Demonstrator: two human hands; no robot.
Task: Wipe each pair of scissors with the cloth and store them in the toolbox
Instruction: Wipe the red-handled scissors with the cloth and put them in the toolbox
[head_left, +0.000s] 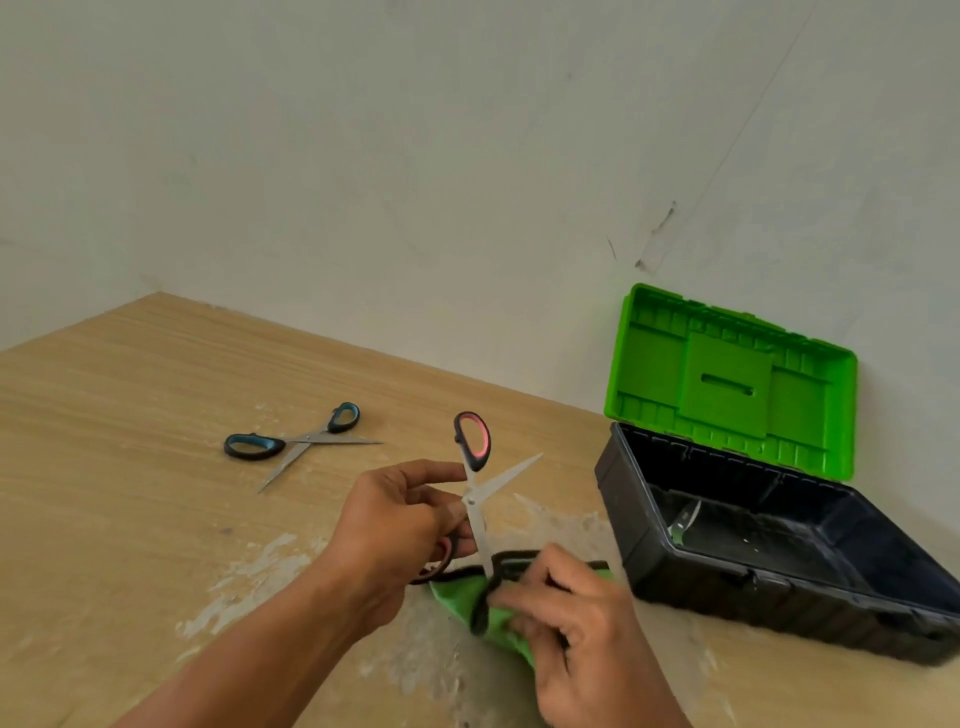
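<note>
Red-handled scissors (474, 499): held above the tabletop (130, 467) with the blades spread wide. One handle loop is raised at 12 o'clock, one blade is pointed toward 2 o'clock, and the other is directed down to 6 o'clock into the cloth (457, 597).
Left grip (395, 525): clenched on the red-handled scissors near the pivot and the lower handle loop.
Right grip (571, 613): closed on the cloth, which is pinched around the tip of the lower blade.
Cloth: green with dark edging, at 6 o'clock of the pivot, touching the blade.
Blue-handled scissors (306, 441): laid open on the tabletop at 10 o'clock of the held pair, well apart, untouched.
Toolbox (649, 551): at 3 o'clock, with a black base and its green lid (727, 379) raised against the wall (415, 156). A metal piece (685, 519) is seen inside but cannot be identified.
Tabletop: wood-grain, with pale scuffed patches noted under the hands.
</note>
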